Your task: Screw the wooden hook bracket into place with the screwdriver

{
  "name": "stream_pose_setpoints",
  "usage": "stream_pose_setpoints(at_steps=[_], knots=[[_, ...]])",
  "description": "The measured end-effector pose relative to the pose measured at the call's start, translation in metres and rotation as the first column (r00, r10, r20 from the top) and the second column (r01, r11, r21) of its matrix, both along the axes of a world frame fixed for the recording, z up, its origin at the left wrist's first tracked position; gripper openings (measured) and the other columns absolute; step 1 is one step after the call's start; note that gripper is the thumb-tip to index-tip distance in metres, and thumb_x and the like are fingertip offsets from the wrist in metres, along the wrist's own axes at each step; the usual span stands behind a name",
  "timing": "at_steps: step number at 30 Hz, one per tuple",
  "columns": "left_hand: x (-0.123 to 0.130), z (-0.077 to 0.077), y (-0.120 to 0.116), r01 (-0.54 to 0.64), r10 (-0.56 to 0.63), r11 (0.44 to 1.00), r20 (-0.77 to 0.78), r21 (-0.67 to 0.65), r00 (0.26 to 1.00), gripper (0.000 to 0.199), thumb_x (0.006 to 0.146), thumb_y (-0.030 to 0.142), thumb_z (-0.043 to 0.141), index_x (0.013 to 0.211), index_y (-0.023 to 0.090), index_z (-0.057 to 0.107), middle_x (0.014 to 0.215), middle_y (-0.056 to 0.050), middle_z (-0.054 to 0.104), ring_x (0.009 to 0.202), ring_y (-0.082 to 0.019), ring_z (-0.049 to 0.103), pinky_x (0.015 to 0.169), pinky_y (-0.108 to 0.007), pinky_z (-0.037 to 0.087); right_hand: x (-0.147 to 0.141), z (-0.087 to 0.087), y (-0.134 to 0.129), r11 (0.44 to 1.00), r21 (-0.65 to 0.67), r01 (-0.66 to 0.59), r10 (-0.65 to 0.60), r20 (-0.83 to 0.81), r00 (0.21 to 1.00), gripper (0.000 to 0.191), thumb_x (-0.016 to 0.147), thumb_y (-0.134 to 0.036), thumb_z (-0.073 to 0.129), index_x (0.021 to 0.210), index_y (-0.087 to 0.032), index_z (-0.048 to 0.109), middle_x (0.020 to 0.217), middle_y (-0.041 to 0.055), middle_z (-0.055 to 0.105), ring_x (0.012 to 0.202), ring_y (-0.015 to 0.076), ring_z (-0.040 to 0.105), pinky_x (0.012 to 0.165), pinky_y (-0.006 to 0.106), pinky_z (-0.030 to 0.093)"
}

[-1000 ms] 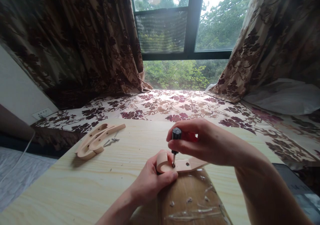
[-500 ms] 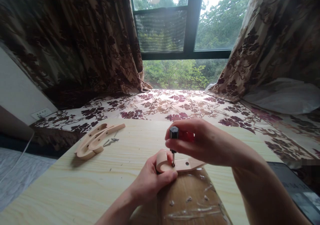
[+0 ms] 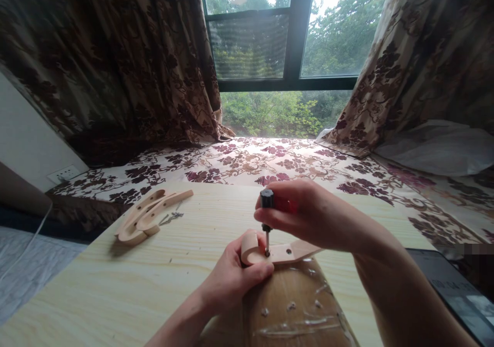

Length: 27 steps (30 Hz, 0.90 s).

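My left hand [image 3: 241, 267] grips the curled end of a pale wooden hook [image 3: 281, 253], thumb in front and fingers behind. The hook lies on a brown board wrapped in clear tape [image 3: 297, 295]. In my right hand [image 3: 304, 211] is a screwdriver [image 3: 267, 199] with a black and red handle, held upright. Its tip sits in the hole beside the curl, and the screw there is hard to make out. A second hole with something dark in it shows farther right on the hook.
More wooden hooks [image 3: 135, 227] lie together on the pale wood table [image 3: 116, 295] at the left, with a small pile of screws [image 3: 172, 217] beside them. A dark-framed screen device [image 3: 443, 280] is at the right edge. Beyond the table is a floral cloth [image 3: 247, 157].
My right hand and wrist have turned slightly, and the screwdriver handle has tilted a little to the left. My left hand and the hook remain in place.
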<state>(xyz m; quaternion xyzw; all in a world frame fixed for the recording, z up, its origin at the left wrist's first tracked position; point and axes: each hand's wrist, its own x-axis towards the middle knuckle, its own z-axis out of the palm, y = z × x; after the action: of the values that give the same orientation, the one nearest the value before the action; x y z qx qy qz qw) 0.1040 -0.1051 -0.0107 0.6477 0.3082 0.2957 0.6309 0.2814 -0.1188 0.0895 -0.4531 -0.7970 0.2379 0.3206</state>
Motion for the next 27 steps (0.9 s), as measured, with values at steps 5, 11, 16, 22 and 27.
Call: stream_pose_setpoints(at_steps=[5,11,16,22,27], knots=[[0.0,0.001,0.0,-0.013,0.013,1.0,-0.021,0.007,1.0,0.023,0.071,0.03,0.065,0.083,0.02,0.047,0.065,0.007,0.035,0.06,-0.01,0.029,0.056,-0.022,0.028,0.001,-0.001,0.002,0.997,0.045,0.068,-0.069,0.015,0.997,0.027,0.083,-0.031,0.058,0.063,-0.018,0.045,0.059,-0.0057,0.041,0.054,0.0073,0.033,0.048,0.023,0.028],[0.001,-0.001,0.0,0.0,0.0,1.0,0.006,-0.002,1.0,0.027,0.071,0.033,0.066,0.08,0.02,0.044,0.063,0.008,0.034,0.058,-0.009,0.026,0.053,-0.022,0.025,-0.002,0.005,-0.009,1.0,0.008,-0.019,0.019,0.039,0.999,0.014,0.082,-0.024,0.057,0.07,-0.017,0.057,0.06,-0.0049,0.049,0.055,0.0075,0.038,0.049,0.023,0.028],[0.0,-0.003,0.0,-0.013,0.013,1.0,-0.025,-0.006,1.0,0.026,0.071,0.032,0.066,0.085,0.02,0.047,0.067,0.007,0.038,0.062,-0.01,0.031,0.058,-0.022,0.029,0.001,-0.001,0.0,0.993,0.083,0.089,-0.092,0.026,0.995,0.027,0.083,-0.032,0.058,0.063,-0.018,0.046,0.057,-0.0057,0.041,0.054,0.0076,0.033,0.048,0.023,0.027],[0.001,0.001,0.0,-0.017,0.018,1.0,-0.043,0.006,0.999,0.025,0.07,0.032,0.066,0.083,0.02,0.047,0.066,0.007,0.038,0.06,-0.01,0.031,0.056,-0.023,0.028,0.004,0.003,-0.003,0.999,0.03,0.034,-0.034,0.022,0.999,0.016,0.083,-0.029,0.059,0.073,-0.018,0.053,0.062,-0.0047,0.048,0.056,0.0078,0.038,0.05,0.022,0.032],[0.001,0.002,-0.001,-0.016,0.016,1.0,-0.042,-0.002,0.999,0.028,0.07,0.035,0.066,0.081,0.02,0.045,0.065,0.007,0.037,0.06,-0.01,0.029,0.056,-0.023,0.027,0.004,0.004,-0.005,0.998,-0.042,-0.052,0.052,-0.001,0.999,0.017,0.085,-0.032,0.058,0.076,-0.017,0.058,0.063,-0.004,0.049,0.057,0.008,0.04,0.049,0.022,0.032]])
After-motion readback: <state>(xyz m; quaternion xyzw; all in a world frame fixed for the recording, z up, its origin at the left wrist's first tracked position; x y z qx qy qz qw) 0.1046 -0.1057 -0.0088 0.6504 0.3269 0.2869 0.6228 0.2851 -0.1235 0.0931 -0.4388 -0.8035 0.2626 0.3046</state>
